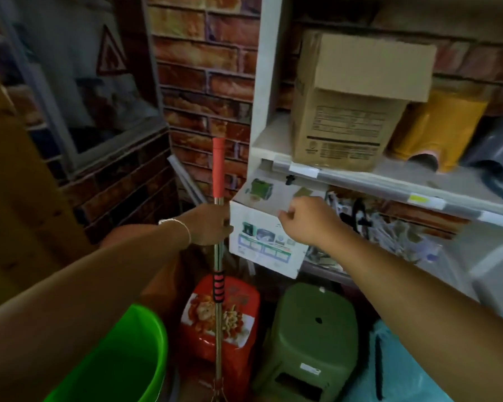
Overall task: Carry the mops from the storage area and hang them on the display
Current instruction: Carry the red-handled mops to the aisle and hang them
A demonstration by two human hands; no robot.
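Note:
A mop (218, 169) stands upright in the storage corner, with a metal pole, an orange-red top grip and a red-and-black grip lower down. My left hand (209, 224) grips the metal pole just below the orange grip. My right hand (308, 220) hovers to the right with its fingers curled, close to the top of a white printed box (262, 242); whether it touches the box is unclear. The mop's bottom end is blurred near the floor.
A white shelf (360, 178) on the right carries a cardboard box (352, 103) and a yellow roll (436, 129). Below stand a green stool (311, 338), a red printed bag (224, 314) and a bright green bucket (122, 358). A brick wall (204, 82) closes the corner.

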